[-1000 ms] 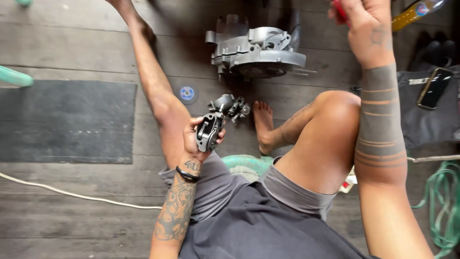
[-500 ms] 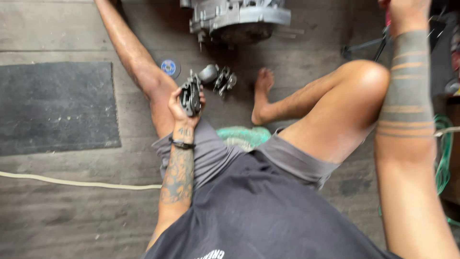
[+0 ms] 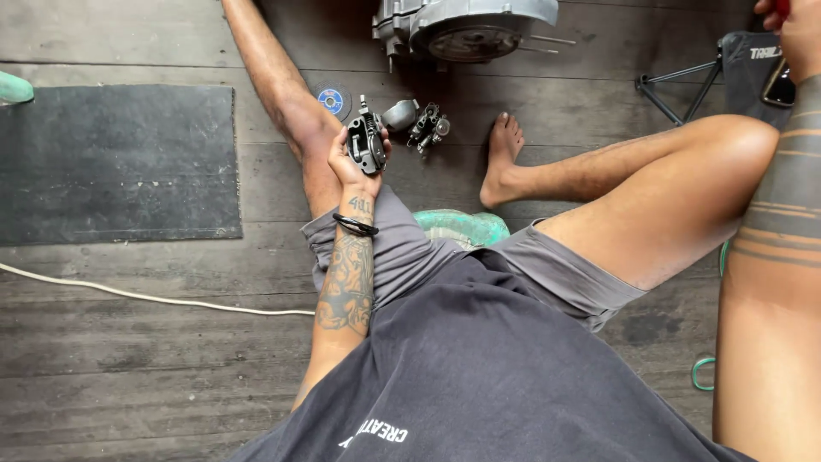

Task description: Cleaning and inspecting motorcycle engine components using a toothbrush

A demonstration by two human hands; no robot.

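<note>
I sit on a dark wooden floor with my legs spread. My left hand (image 3: 352, 162) is closed around a small dark metal carburettor-like part (image 3: 366, 141), held up over my left thigh. My right hand (image 3: 794, 30) is raised at the top right corner, mostly cut off by the frame edge; a bit of red shows at its fingers, and what it holds cannot be made out. On the floor just beyond the held part lie a grey metal piece (image 3: 399, 112) and a second small carburettor body (image 3: 429, 127).
A grey engine casing (image 3: 466, 26) sits at the top centre. A round blue-labelled disc (image 3: 331, 101) lies by my left knee. A black rubber mat (image 3: 115, 162) covers the floor at left, with a white cord (image 3: 154, 298) below it. A green seat (image 3: 462, 228) is under me.
The view has shifted down and left, so the engine casing sits higher. My left hand keeps the metal part, now a little lower. My right hand has moved toward the top right corner.
</note>
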